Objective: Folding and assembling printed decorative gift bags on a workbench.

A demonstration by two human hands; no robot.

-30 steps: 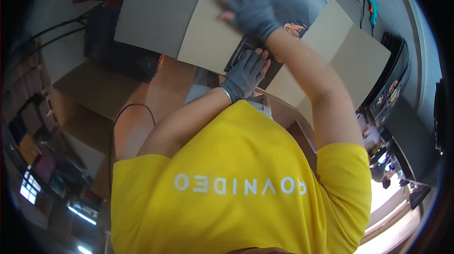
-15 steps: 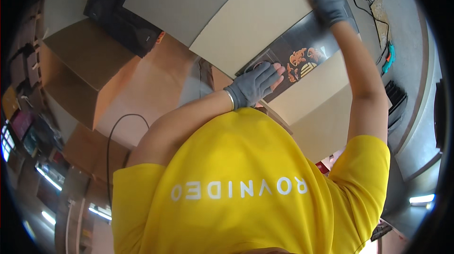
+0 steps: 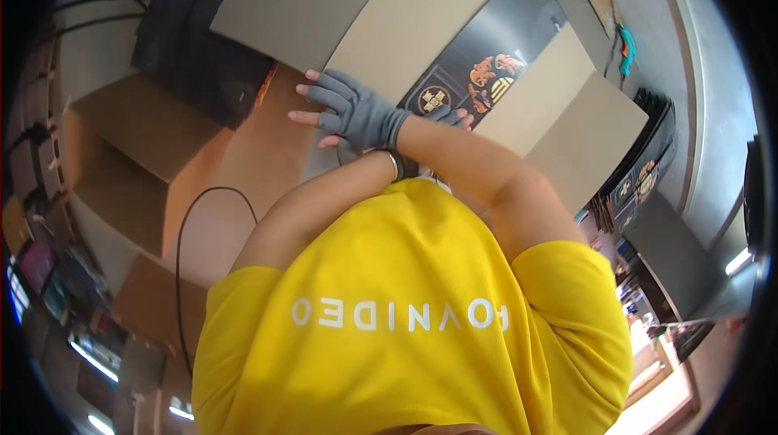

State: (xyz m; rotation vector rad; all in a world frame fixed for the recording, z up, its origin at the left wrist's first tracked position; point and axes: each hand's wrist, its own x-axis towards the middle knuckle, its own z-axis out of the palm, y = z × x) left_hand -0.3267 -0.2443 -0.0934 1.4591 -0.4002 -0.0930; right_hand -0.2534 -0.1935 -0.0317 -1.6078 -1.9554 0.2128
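A big cardboard box lies before me with its flaps spread, and a dark box with orange pictures shows between them. My right hand, in a grey fingerless glove, reaches across to the left with fingers spread flat at the edge of a pale flap. My forearms cross. My left hand is mostly hidden behind my right forearm; only gloved fingertips peek out against the dark box. A bracelet sits on my left wrist. My yellow shirt fills the lower view.
A black case stands at the upper left. Brown cardboard boxes sit at the left, with a thin black cable looping below them. Cables and a teal object lie at the upper right, more dark boxes at the right.
My right hand came down from the far upper right and swung left across my left wrist. The left hand stayed near the dark box and is now covered by the right forearm.
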